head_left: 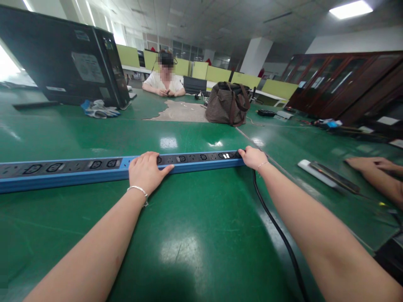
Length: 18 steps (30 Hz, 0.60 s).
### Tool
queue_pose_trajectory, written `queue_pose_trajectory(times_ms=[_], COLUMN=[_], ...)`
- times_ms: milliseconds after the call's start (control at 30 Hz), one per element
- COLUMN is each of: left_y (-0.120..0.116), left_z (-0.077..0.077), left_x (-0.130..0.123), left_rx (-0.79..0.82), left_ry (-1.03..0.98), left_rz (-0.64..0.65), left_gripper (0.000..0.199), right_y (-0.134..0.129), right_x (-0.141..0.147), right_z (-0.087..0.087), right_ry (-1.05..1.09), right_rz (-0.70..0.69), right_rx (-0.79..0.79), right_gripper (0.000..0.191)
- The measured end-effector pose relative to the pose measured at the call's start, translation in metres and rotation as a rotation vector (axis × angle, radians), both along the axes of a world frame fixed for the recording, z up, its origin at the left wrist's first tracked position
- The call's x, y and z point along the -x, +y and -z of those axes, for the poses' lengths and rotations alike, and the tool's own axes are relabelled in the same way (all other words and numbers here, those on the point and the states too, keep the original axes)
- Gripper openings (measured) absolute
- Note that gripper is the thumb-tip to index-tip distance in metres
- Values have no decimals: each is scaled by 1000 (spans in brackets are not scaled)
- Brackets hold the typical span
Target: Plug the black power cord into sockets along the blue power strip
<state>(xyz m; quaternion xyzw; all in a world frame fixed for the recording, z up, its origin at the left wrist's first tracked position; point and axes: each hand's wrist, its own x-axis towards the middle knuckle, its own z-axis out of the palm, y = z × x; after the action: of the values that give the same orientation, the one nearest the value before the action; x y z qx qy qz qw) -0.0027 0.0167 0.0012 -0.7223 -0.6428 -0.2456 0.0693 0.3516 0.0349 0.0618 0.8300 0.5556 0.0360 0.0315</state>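
A long blue power strip (201, 166) with a row of black sockets lies across the green table, running off the left edge of view. My left hand (145, 170) is closed over its middle, fingers across the top and thumb along the near side. At the strip's right end, my right hand (253, 158) is closed around it, hiding the tip; its thumb is by a small dark part whose kind I cannot make out. A black cable (270, 216) comes out beneath my right hand and runs down toward the table's near side.
Across the green table (195, 226) sits a person (164, 82). A black computer case (63, 58), gloves (99, 109) and a brown bag (227, 102) stand beyond the strip. At right, another person's hands (371, 165) rest near a white bar-shaped object (315, 172).
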Motion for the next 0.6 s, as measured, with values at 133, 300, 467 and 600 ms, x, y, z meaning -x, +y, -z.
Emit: queue_pose_trajectory(times_ms=[133, 300, 467, 600], left_y=[1, 0, 1, 2], left_z=[0, 0, 1, 2], left_x=[1, 1, 1, 1], left_rx=[11, 26, 21, 22], left_ry=[-10, -47, -37, -33], left_rz=[3, 14, 13, 6], left_gripper=[62, 62, 63, 62], right_y=[-2, -3, -7, -11], right_x=[4, -1, -30, -45], right_z=[3, -5, -30, -35], right_ry=[-26, 51, 395, 391], right_rz=[-10, -9, 96, 126], right_rx=[-35, -99, -308, -263], right_gripper=[51, 45, 49, 43])
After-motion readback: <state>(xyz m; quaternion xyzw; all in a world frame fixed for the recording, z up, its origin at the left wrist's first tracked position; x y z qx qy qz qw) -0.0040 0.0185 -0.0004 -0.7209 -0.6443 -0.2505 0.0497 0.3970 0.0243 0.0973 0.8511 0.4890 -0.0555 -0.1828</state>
